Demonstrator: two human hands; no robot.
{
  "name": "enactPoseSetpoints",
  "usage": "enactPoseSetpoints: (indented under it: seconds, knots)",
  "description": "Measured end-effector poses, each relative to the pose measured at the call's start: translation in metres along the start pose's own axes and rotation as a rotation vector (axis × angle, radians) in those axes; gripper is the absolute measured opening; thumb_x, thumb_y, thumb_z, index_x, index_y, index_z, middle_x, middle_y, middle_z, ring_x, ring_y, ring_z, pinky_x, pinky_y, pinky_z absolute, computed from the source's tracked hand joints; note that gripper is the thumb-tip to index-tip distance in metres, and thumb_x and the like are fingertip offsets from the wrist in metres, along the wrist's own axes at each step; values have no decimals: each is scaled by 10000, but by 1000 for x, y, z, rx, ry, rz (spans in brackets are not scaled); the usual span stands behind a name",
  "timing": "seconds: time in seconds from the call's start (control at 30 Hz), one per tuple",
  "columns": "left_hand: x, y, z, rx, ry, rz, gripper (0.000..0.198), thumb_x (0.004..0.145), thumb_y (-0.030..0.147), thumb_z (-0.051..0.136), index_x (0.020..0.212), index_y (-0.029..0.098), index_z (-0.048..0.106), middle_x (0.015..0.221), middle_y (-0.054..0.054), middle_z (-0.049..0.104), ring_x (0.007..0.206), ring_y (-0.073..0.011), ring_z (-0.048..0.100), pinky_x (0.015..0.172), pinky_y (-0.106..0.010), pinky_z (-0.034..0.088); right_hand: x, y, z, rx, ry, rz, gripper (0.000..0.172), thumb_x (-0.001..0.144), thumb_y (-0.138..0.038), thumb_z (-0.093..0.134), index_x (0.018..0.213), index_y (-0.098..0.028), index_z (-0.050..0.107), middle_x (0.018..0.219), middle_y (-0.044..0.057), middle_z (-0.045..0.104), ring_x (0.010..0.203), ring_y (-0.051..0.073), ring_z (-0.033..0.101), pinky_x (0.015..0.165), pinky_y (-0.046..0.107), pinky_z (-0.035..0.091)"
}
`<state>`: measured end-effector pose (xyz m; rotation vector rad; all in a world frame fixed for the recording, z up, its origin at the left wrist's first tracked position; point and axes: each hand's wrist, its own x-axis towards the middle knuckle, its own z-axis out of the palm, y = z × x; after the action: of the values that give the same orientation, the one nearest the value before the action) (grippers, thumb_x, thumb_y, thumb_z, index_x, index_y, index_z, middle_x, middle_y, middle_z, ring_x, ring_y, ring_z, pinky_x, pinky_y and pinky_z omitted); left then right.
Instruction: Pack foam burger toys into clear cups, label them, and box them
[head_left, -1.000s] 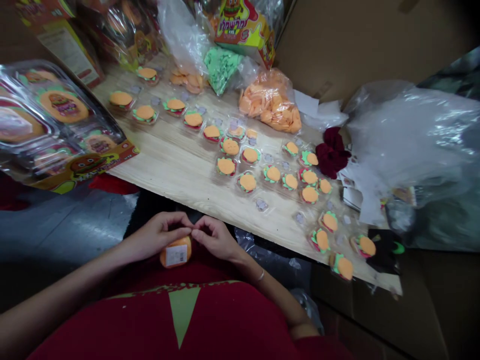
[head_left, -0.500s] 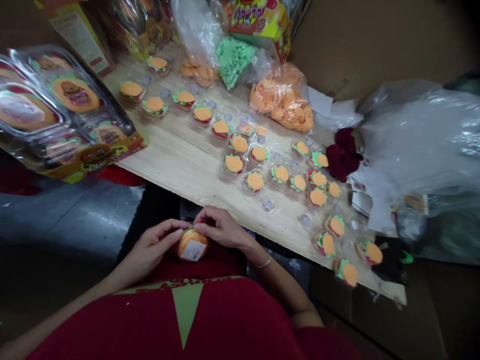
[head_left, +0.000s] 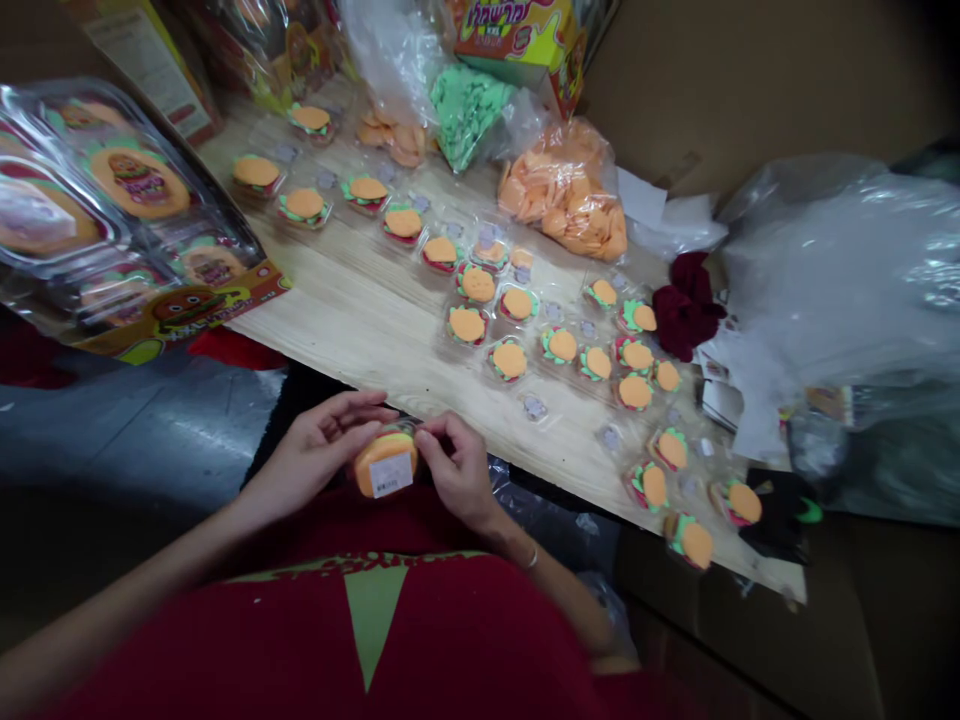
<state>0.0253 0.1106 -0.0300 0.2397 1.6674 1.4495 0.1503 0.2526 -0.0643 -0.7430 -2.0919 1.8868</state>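
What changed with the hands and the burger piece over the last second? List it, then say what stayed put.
A second ago both hands pinched together above the orange burger piece in the lap, label up. Now the left hand and right hand have parted to grip its two sides, and the piece sits higher, nearer the wooden board. The rows of small burgers and the bag of orange pieces lie as before.

Both hands low in front of torso, close together, palms facing inward. Left hand (head_left: 319,455): forearm comes in from lower left, fingers loosely spread, thumb side forward. Right hand (head_left: 459,472): wrist bent with a thin bracelet on it, fingers curled, fingertips pinched toward the left hand
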Motion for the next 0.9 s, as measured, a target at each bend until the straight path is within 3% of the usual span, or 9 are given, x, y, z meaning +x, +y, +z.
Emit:
enactPoseSetpoints:
  seconds: [0.07,0.17,0.3,0.4,0.5,0.67,0.9]
  knots:
    - [-2,-4,-4,-10,-43,-64,424,746,480,763,1073,214,711,1079,-74,729,916,-230,671,777,-295,536,-16,18,0,147,59,163,231,862,-402,576,816,-175,577,706,-2,571,636,124,500,619,258,425]
    - [-8,-9,-7,179,-85,-15,353,777,504,708,967,215,780,971,-70,719,900,-227,656,784,-286,511,-25,29,-9,225,-52,233,235,842,-404,602,847,-170,580,706,-13,558,618,111,481,597,243,408]
    - [-12,0,-1,347,-157,97,293,784,459,683,943,242,800,869,-49,715,817,-218,649,737,-287,487,-3,3,-31,71,-314,-53,192,891,-355,592,951,-182,648,848,14,593,764,122,543,702,255,432]
    - [-15,9,8,253,-179,39,244,742,431,724,826,208,776,805,-50,734,743,-208,648,685,-280,487,18,-22,-41,-80,-523,-224,154,906,-327,602,862,-193,666,827,11,601,782,125,564,727,262,436]
    - [-19,11,11,184,-160,-20,248,718,426,742,716,179,720,698,-38,706,632,-176,605,602,-254,461,26,-32,-41,-165,-618,-284,168,918,-311,583,809,-202,647,781,7,615,742,125,561,695,263,438]
    - [-21,5,10,212,-142,-23,266,705,435,735,690,170,711,657,-34,684,612,-171,591,585,-247,455,16,-24,-31,-235,-538,-280,179,909,-288,594,762,-196,636,772,16,605,721,128,551,680,271,431]
    - [-13,4,14,241,-44,76,232,715,419,729,711,188,733,730,-40,720,677,-185,629,647,-256,493,-11,4,-29,-24,-153,-61,214,920,-344,555,823,-183,656,791,18,610,746,129,562,711,272,449]
